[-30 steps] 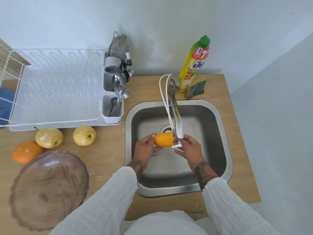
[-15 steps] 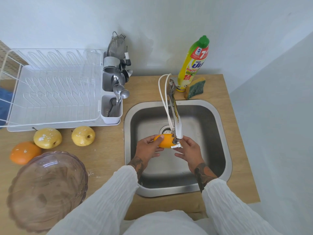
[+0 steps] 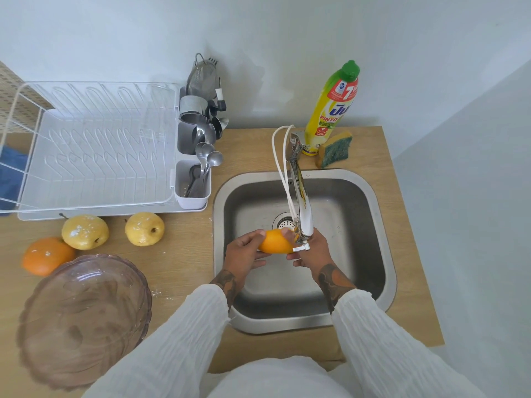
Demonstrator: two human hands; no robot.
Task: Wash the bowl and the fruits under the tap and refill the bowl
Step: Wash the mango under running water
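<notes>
Over sink (image 3: pixel 382 225), both hands (image 3: pixel 280 254) cup orange (image 3: pixel 275 241).

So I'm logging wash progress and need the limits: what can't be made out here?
Head view only:
- Running water: not discernible under the chrome tap spout.
- Round orange fruit: its right side hidden by the spout and right hand.
- Translucent pinkish glass bowl: cleanliness unclear through glare.

The counter (image 3: pixel 247 145) is light wood with a fine grain. The sink (image 3: pixel 382 225) is grey steel. One orange fruit (image 3: pixel 275 242) is bright orange; a second orange (image 3: pixel 46 255) has white specks. Two pears (image 3: pixel 85 231) (image 3: pixel 144 228) are pale yellow with white spots. The bowl (image 3: pixel 83 320) is clear brownish-pink. The rack (image 3: pixel 94 150) is white. The bottle (image 3: pixel 333 110) is yellow with a green cap, the sponge (image 3: pixel 334 149) yellow and green. The sleeves (image 3: pixel 178 334) are white and crinkled.
</notes>
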